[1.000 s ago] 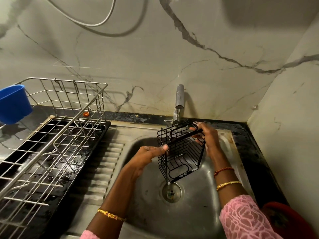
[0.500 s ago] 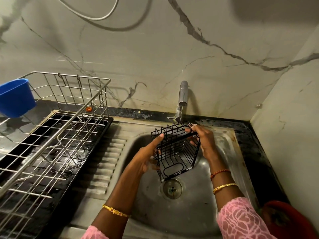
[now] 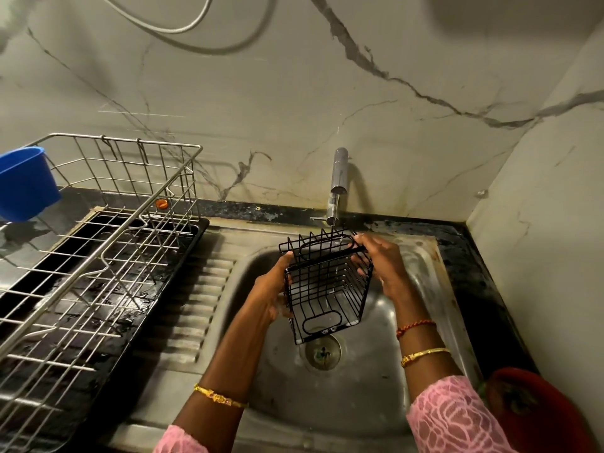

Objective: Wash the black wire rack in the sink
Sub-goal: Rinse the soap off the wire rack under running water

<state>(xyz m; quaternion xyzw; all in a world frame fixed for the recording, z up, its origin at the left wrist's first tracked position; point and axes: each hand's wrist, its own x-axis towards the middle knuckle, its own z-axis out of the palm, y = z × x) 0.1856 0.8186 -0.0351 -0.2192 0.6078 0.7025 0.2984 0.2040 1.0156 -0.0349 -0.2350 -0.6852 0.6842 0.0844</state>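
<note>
A small black wire rack [image 3: 327, 286] hangs tilted over the steel sink [image 3: 421, 308], just under the chrome tap [image 3: 336, 188]. My left hand [image 3: 273, 291] grips its left side, fingers curled round the wires. On the other side my right hand [image 3: 380, 268] holds the top right corner and the right wall. The open mouth of the rack faces up towards me. The drain [image 3: 323, 351] lies right below the rack. Whether water runs from the tap is not clear.
A steel wire dish rack [image 3: 98, 256] on a black tray fills the left counter, with a blue cup [image 3: 24, 184] hung at its far left. A red object [image 3: 536, 410] sits at the right front corner. Marble walls close the back and right.
Both hands have turned the rack so its open mouth faces up more, and shifted it slightly left under the tap. My left hand has moved round to the rack's left wall.
</note>
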